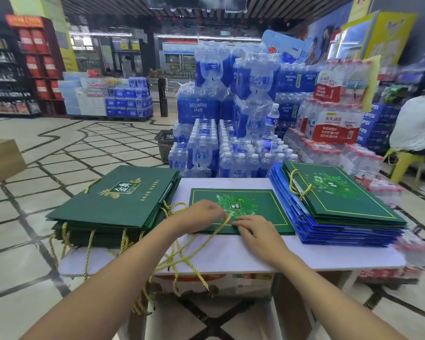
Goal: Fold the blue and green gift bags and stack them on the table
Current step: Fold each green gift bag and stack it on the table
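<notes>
Hands (199,213) (252,230) on green bag (265,207), cord (220,228) apparently pinched

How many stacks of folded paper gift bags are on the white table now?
2. One stack of dark green paper bags at the left; one stack of blue bags topped with green ones at the right. The single flat green bag between them is no stack.
</notes>
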